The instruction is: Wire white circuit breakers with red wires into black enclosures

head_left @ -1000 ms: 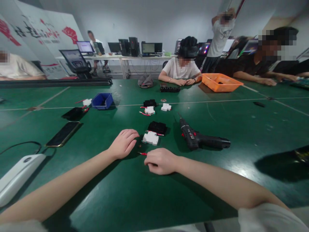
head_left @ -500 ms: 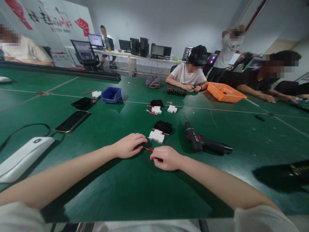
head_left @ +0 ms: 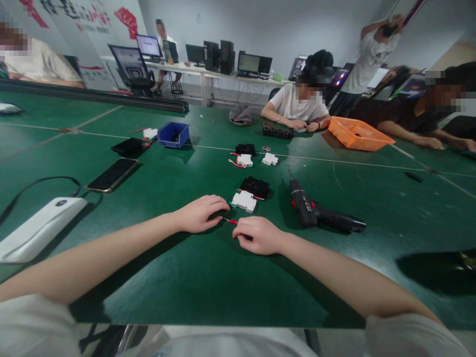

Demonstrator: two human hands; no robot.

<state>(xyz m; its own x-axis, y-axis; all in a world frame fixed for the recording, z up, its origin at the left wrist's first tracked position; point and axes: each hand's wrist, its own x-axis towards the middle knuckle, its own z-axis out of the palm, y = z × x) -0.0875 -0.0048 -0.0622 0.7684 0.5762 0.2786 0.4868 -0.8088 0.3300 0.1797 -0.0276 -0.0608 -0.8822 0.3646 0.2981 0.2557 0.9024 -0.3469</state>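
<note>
A short red wire (head_left: 232, 221) with a metal tip sticks out from the fingers of my right hand (head_left: 260, 235), which are closed on it. My left hand (head_left: 203, 213) lies just to the left, palm down, its thumb apart from the bent fingers and close to the wire's metal tip. Its underside is hidden. Just beyond both hands is a white circuit breaker (head_left: 244, 201), lying on its side. A black plastic housing (head_left: 255, 187) touches its far edge, with a bit of red wire between them.
On the green table (head_left: 178, 292) lie a black power screwdriver (head_left: 316, 210) to the right, a phone (head_left: 113, 175) and a white device (head_left: 42, 228) to the left. Farther off are a blue bin (head_left: 173, 135), more breakers (head_left: 269, 158) and an orange basket (head_left: 359, 134). People sit across.
The view has tilted down slightly, so the table's things sit higher in the picture. My hands keep nearly the same pose around the red wire. The person standing at the back has raised their arms.
</note>
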